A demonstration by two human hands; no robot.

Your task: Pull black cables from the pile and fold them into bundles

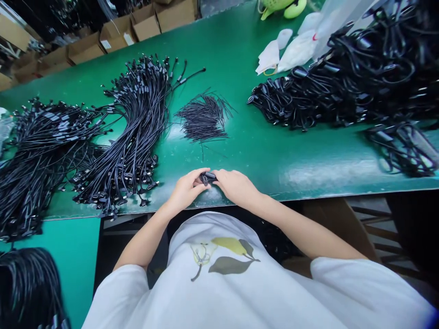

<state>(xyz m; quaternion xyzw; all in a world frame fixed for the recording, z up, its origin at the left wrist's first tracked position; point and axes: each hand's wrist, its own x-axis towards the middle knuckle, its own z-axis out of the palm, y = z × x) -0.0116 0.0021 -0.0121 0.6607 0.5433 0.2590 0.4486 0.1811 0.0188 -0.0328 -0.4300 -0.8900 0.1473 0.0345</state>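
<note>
Close to the table's front edge, both hands meet on one small black cable, folded up, with a connector end facing me. My left hand pinches it from the left, thumb below and fingers above. From the right, the fingers of my right hand close on its other side. Just beyond the hands lies a pile of thin black ties. To the left a thick bundle of straight black cables has its plug ends toward me.
Another cable bundle lies farther left, and more cables rest on a lower green surface. A large heap of coiled cables fills the right of the green table. White packets and cardboard boxes are at the back.
</note>
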